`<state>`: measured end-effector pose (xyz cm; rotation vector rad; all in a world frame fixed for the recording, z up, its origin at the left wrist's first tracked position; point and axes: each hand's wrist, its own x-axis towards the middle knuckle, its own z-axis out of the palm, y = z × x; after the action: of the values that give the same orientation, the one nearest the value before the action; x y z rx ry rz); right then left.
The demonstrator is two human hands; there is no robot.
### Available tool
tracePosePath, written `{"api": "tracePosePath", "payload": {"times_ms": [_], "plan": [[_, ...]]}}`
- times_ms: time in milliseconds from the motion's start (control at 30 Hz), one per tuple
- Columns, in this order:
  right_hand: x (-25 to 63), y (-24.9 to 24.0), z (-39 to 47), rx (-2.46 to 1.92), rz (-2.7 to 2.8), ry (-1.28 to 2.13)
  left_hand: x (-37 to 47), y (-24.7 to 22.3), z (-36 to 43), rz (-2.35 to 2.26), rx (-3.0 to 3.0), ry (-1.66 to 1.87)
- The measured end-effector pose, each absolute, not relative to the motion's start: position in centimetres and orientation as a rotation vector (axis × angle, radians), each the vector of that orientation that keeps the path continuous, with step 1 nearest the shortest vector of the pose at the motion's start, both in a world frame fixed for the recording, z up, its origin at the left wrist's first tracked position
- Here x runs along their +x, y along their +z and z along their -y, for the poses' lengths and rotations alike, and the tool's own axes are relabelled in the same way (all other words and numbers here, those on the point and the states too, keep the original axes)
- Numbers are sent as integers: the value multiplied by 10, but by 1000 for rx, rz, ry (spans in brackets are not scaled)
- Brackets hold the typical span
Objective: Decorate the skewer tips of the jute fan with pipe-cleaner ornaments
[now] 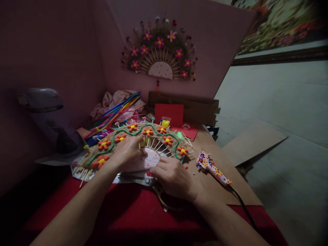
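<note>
A half-round craft fan (148,132) lies in front of me, covered in twine, with orange clay flowers, a wavy green cord and thin sticks. Its base is a white spotted half-circle (151,160). My left hand (130,150) reaches over the fan, fingers bent around the sticks and the base's upper left edge. At the base's right side, my right hand (174,176) has its fingers curled closed against the edge; the fingertips are partly hidden. Scissors (147,181) lie just below the base, their handle partly under my right hand.
A glue gun (214,169) with a flowered cover rests on the brown board (225,191) to the right, its cord trailing forward. Red card (169,114), coloured pipe cleaners (118,112) and cloth sit behind the fan. A similar fan (159,51) hangs on the upright board.
</note>
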<state>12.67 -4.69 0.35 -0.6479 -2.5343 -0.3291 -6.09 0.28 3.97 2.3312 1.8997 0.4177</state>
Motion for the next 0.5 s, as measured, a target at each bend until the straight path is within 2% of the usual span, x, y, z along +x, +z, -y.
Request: {"api": "tracePosePath", "payload": {"times_ms": [500], "plan": [[130, 14, 51, -808, 2563, -266, -75, 44, -8, -1759, 2384, 355]]}}
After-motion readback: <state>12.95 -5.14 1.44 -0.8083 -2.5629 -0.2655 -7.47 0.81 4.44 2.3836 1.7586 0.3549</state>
